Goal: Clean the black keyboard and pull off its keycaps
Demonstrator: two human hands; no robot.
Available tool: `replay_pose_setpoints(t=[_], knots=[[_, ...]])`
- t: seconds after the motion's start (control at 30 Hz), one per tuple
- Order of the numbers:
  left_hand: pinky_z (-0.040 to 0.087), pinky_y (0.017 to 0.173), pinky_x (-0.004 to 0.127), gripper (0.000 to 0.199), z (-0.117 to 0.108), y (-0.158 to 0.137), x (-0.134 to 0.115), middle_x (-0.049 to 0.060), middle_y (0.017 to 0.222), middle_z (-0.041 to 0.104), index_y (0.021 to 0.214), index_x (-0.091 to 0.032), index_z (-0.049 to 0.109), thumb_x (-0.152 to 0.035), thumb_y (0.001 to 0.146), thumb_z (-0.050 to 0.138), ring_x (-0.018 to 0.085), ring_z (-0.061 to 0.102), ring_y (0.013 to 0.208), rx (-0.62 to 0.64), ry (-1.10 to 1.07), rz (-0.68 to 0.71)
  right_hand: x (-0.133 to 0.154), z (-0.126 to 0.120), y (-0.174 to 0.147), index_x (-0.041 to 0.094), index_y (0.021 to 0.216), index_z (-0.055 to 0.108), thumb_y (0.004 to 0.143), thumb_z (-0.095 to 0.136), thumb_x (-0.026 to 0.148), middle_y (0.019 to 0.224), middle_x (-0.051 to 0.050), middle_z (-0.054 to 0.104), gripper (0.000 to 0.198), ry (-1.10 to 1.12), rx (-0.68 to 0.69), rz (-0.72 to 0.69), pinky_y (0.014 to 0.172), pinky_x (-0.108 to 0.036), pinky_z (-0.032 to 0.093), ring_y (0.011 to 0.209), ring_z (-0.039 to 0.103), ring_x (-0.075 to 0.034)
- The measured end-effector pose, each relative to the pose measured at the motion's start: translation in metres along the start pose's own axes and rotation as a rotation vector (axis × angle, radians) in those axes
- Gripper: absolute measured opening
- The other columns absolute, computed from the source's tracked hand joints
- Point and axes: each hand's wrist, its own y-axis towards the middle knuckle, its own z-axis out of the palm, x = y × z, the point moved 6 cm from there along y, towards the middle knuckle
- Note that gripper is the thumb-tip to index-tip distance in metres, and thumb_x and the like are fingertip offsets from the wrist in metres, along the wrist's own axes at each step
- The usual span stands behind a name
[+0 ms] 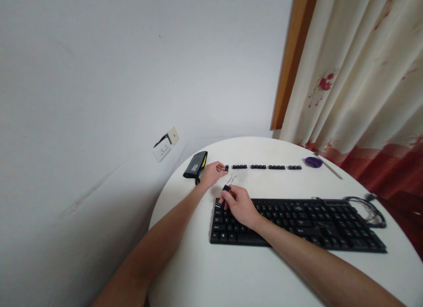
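Note:
A black keyboard [297, 243] lies on the white round table, its top row stripped of keys at the left as far as I can see. My right hand [240, 203] is over its upper left corner, fingers closed round the black handle of a wire keycap puller [226, 188]. The puller's two thin wire prongs point away toward the wall. Farther back, my left hand [214, 171] pinches a small black keycap [226, 168] at the left end of a row of keycaps [239, 167] on the table.
More keycap groups [258, 167] continue rightward in that row. A dark box with a yellow edge [195, 164] sits left of my left hand. A purple bundle [313, 162], a pale stick [331, 168] and a coiled cable [370, 210] are at the right. The wall borders the table's left.

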Motion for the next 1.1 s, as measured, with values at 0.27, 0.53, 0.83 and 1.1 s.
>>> replay_pose_setpoints(t=[0.27, 0.53, 0.83, 1.1], knots=[[0.049, 0.064, 0.024, 0.028, 0.000, -0.001, -0.001, 0.001, 0.074, 0.068, 0.084, -0.016, 0.067, -0.029, 0.063, 0.080, 0.013, 0.060, 0.067, 0.001, 0.001, -0.004, -0.003, 0.000, 0.000, 0.016, 0.074, 0.063, 0.093, 0.048, 0.036, 0.066, -0.001, 0.066, 0.032, 0.007, -0.001, 0.003, 0.056, -0.023, 0.045, 0.053, 0.058, -0.012], [0.050, 0.068, 0.025, 0.025, -0.010, -0.012, -0.012, 0.003, 0.078, 0.068, 0.094, -0.015, 0.067, -0.027, 0.074, 0.071, 0.014, 0.062, 0.070, 0.125, -0.001, -0.002, 0.002, -0.007, 0.000, 0.015, 0.072, 0.066, 0.091, 0.051, 0.036, 0.059, 0.000, 0.061, 0.031, -0.051, -0.100, -0.011, 0.056, -0.024, 0.042, 0.056, 0.057, -0.014], [0.043, 0.064, 0.020, 0.020, -0.031, -0.050, -0.077, 0.001, 0.074, 0.069, 0.085, -0.015, 0.073, -0.033, 0.078, 0.068, 0.013, 0.060, 0.070, 0.810, 0.122, 0.102, 0.025, -0.025, 0.007, 0.016, 0.066, 0.062, 0.092, 0.050, 0.034, 0.057, 0.001, 0.056, 0.033, -0.219, -0.057, -0.096, 0.054, -0.023, 0.036, 0.055, 0.051, -0.013], [0.043, 0.064, 0.020, 0.036, -0.021, -0.073, -0.091, 0.000, 0.077, 0.068, 0.092, -0.016, 0.072, -0.038, 0.066, 0.081, 0.014, 0.059, 0.071, 1.103, 0.140, 0.153, 0.014, -0.015, 0.003, 0.017, 0.072, 0.064, 0.094, 0.048, 0.028, 0.067, 0.001, 0.064, 0.028, -0.272, 0.085, -0.177, 0.061, -0.023, 0.039, 0.062, 0.056, -0.013]])
